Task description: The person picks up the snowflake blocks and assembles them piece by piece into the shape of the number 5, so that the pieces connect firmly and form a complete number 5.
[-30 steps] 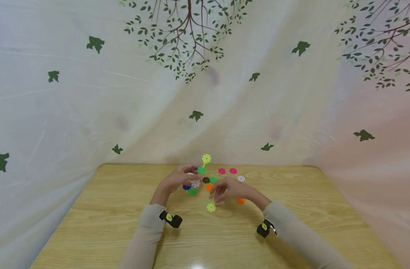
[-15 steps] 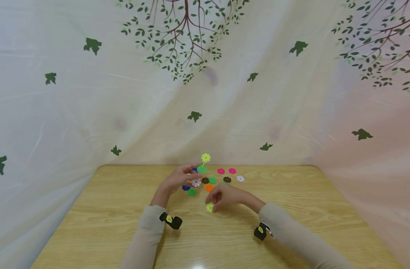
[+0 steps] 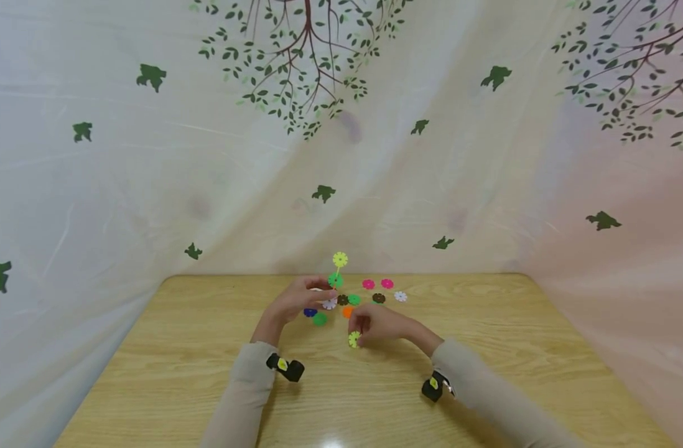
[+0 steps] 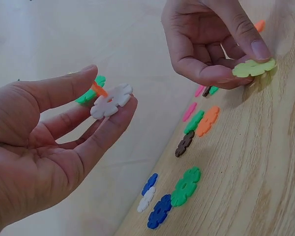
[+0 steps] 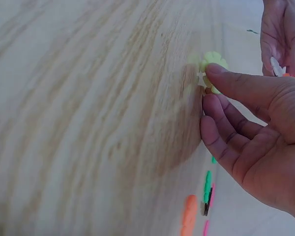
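My left hand (image 3: 297,297) holds a small chain of flower-shaped interlocking discs above the far part of the table. In the left wrist view its thumb and fingers pinch around a white disc (image 4: 119,102), with an orange disc (image 4: 99,90) edge-on against it. A green disc (image 3: 335,280) and a yellow disc (image 3: 339,259) rise above that hand in the head view. Nearer the body, my right hand (image 3: 382,322) pinches a separate pale yellow disc (image 4: 255,68) between thumb and index finger, close over the wood. Its other fingers curl inward.
Loose discs lie on the wooden table (image 3: 207,373) around both hands: a green disc (image 4: 186,187), a dark blue disc (image 4: 160,212), a brown disc (image 3: 379,298), a white disc (image 3: 400,297) and two pink discs (image 3: 387,284). A printed cloth (image 3: 263,186) hangs behind the table's far edge.
My right hand has come down to the pale yellow disc on the table, pinched it and tilted it up. The left hand has stayed nearly in place, its chain a little more upright.
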`<move>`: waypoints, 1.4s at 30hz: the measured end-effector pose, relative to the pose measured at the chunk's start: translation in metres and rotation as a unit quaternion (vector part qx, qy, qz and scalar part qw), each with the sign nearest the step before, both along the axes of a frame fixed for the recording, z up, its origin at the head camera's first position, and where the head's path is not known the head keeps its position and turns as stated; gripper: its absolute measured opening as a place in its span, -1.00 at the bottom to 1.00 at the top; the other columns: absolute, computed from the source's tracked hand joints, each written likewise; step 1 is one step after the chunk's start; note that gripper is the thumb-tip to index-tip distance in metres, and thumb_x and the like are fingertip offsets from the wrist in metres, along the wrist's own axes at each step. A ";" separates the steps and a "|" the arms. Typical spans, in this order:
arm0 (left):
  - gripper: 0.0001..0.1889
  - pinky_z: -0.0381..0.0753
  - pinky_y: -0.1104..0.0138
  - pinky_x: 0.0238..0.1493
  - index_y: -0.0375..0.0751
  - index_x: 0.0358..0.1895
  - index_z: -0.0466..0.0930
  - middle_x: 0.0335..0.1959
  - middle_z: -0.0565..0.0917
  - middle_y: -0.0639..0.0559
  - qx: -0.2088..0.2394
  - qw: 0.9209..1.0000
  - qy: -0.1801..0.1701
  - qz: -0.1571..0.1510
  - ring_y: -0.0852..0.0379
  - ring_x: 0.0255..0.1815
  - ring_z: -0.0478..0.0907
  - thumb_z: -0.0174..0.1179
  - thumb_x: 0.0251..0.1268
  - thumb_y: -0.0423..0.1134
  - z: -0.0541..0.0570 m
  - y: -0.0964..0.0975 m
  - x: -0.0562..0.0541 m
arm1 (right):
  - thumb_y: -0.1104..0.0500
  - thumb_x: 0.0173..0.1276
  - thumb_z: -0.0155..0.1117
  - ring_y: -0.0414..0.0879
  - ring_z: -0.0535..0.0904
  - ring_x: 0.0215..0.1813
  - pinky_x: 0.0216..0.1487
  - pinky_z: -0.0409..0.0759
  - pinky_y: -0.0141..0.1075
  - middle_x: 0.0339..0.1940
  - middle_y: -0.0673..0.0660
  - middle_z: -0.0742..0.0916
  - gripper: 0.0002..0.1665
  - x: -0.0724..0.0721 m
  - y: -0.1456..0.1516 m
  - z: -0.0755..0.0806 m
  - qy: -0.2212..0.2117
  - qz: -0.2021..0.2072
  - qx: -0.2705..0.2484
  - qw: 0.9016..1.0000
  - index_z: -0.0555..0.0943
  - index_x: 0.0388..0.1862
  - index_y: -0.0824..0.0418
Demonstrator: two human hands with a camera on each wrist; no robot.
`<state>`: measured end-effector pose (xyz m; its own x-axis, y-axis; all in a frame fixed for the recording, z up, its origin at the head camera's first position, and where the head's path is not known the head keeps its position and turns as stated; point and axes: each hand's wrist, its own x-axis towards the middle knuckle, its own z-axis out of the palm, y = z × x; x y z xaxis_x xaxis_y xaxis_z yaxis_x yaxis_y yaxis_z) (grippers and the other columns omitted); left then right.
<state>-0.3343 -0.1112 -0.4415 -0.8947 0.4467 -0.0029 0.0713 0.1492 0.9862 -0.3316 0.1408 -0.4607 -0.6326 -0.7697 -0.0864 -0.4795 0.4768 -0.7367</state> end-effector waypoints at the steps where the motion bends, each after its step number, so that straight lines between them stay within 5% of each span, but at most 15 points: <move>1: -0.61 0.67 -0.09 0.17 -0.52 0.21 0.50 0.10 0.62 -0.33 0.001 1.000 0.000 0.001 0.16 -0.09 0.67 0.21 0.49 -0.27 0.000 0.000 0.000 | 0.37 0.21 0.49 -0.23 0.54 -0.26 -0.19 0.58 -0.44 -0.29 0.09 0.70 -0.78 -0.001 0.001 -0.001 0.001 -0.001 -0.008 1.000 0.66 -0.19 0.27; 10: -0.64 0.68 -0.11 0.15 -0.44 0.21 0.51 0.13 0.57 -0.29 0.006 1.000 0.001 0.014 0.16 -0.12 0.65 0.22 0.47 -0.31 0.001 0.001 0.000 | 0.38 0.29 0.42 -0.22 0.58 -0.27 -0.22 0.60 -0.44 -0.28 0.18 0.75 -0.82 -0.011 0.009 -0.008 -0.007 -0.035 -0.055 0.998 0.69 -0.13 0.30; 19: -0.66 0.72 -0.08 0.08 -0.43 0.17 0.54 0.04 0.59 -0.18 0.030 0.999 -0.011 0.017 0.13 -0.14 0.65 0.27 0.42 -0.35 0.000 0.001 -0.002 | 0.27 0.37 0.41 -0.16 0.64 -0.20 -0.17 0.71 -0.27 -0.17 0.18 0.79 -0.78 -0.023 0.010 0.004 -0.015 -0.088 -0.086 0.992 0.71 -0.04 0.30; 25: -0.66 0.69 -0.14 0.12 -0.49 0.15 0.50 -0.02 0.60 -0.12 0.039 0.999 -0.010 0.022 0.15 -0.16 0.66 0.24 0.44 -0.35 -0.005 0.002 -0.003 | 0.25 0.38 0.41 0.23 0.69 -0.19 -0.13 0.73 0.07 -0.23 0.21 0.78 -0.74 -0.027 0.005 0.015 -0.033 -0.111 -0.141 0.983 0.70 0.00 0.33; 30: -0.62 0.65 -0.17 0.16 -0.56 0.18 0.43 -0.08 0.59 -0.06 0.045 0.999 -0.012 0.022 0.17 -0.18 0.66 0.22 0.46 -0.35 -0.005 0.004 0.000 | 0.22 0.40 0.40 0.37 0.63 -0.13 -0.14 0.73 0.02 -0.24 0.15 0.76 -0.75 -0.028 0.004 0.016 -0.042 -0.126 -0.159 0.978 0.70 -0.01 0.32; 37: -0.65 0.69 -0.09 0.14 -0.50 0.14 0.48 -0.08 0.60 -0.05 0.037 0.999 -0.011 0.033 0.18 -0.19 0.65 0.22 0.48 -0.31 -0.006 0.006 0.000 | 0.24 0.36 0.43 -0.14 0.64 -0.27 -0.15 0.74 -0.06 -0.29 0.06 0.74 -0.77 -0.026 -0.001 0.011 -0.033 -0.149 -0.191 0.970 0.69 -0.10 0.37; 42: -0.78 0.68 -0.11 0.15 -0.38 0.04 0.53 -0.19 0.63 0.03 0.039 0.998 -0.016 0.045 0.18 -0.20 0.64 0.22 0.47 -0.33 -0.004 0.006 -0.002 | 0.26 0.33 0.46 -0.15 0.65 -0.25 -0.15 0.71 -0.23 -0.29 0.06 0.75 -0.80 -0.023 -0.006 0.012 -0.024 -0.154 -0.208 0.966 0.69 -0.15 0.37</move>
